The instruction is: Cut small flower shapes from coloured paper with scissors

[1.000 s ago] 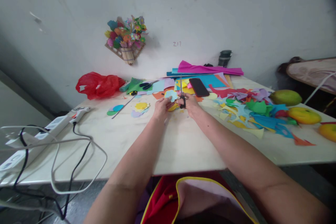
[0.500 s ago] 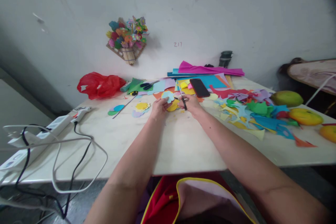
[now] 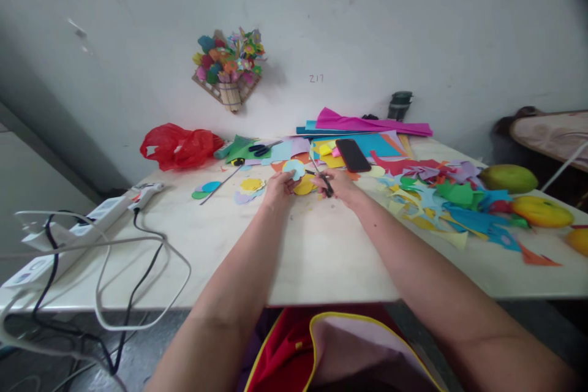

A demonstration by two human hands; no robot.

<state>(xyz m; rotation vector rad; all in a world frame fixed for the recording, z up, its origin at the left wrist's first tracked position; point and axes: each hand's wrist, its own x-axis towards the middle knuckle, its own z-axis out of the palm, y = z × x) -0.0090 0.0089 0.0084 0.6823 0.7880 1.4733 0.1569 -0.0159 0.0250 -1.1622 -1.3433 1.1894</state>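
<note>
Between the fingers of my left hand (image 3: 279,188) is a light blue paper piece (image 3: 294,169) with a rounded, scalloped edge. My right hand (image 3: 339,187) grips a pair of scissors (image 3: 326,184), whose blades are spread and lie just right of the blue paper. Below the blue piece lies a round yellow paper (image 3: 305,185), partly hidden by my left fingers. To the left are a small stack of yellow and lilac paper shapes (image 3: 252,185) and some blue and green paper circles (image 3: 210,187).
Paper scraps (image 3: 454,196) and mangoes (image 3: 542,211) cover the right side. A phone (image 3: 353,155) lies on coloured sheets behind my hands. At back left are a red plastic bag (image 3: 181,147) and spare scissors (image 3: 261,149). A power strip (image 3: 68,245) with cables occupies the left edge.
The scissors have tilted a little in my right hand, and that hand has shifted slightly right. My left hand still holds the blue paper. The whole view has moved slightly.
</note>
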